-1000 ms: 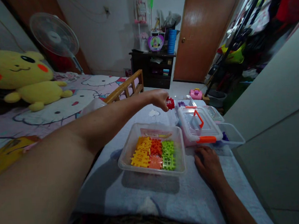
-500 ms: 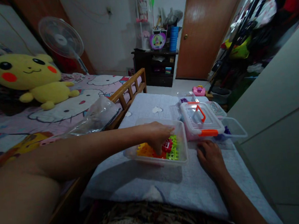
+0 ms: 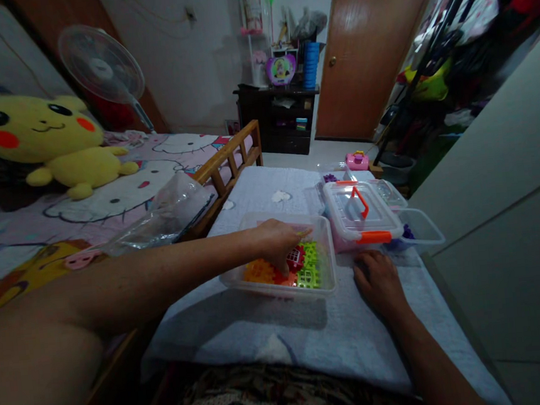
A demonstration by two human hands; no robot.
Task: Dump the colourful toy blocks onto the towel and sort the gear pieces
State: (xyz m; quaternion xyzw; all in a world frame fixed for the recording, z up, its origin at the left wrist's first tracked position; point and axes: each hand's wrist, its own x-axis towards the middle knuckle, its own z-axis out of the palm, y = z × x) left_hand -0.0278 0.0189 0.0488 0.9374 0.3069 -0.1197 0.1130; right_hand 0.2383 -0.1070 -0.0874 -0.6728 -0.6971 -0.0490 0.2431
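Observation:
A clear plastic box [image 3: 326, 279] sits on the cloth-covered table, holding orange pieces [image 3: 258, 271], green pieces [image 3: 309, 263] and a red window-like piece [image 3: 296, 258]. They look like plastic building blocks. Above them, inside the box, is my left hand [image 3: 276, 243], thumb pointing down and fingers stretched to the right; it appears open beside the red piece. Some fingertips are hard to make out. My right hand [image 3: 378, 275] rests palm down on the cloth, open and holding nothing, just right of the box and in front of a lidded box [image 3: 365, 213].
Behind the lidded box, which has orange clasps and a handle, are clear tubs [image 3: 426, 230] with purple pieces. A wooden bed rail [image 3: 228, 162] borders the table's left side. A clear plastic bag [image 3: 167, 211] and yellow plush toy [image 3: 76, 144] lie on the bed.
The view has shifted slightly. My left hand stays over the blocks with its thumb still pointing down, and my right hand remains on the cloth.

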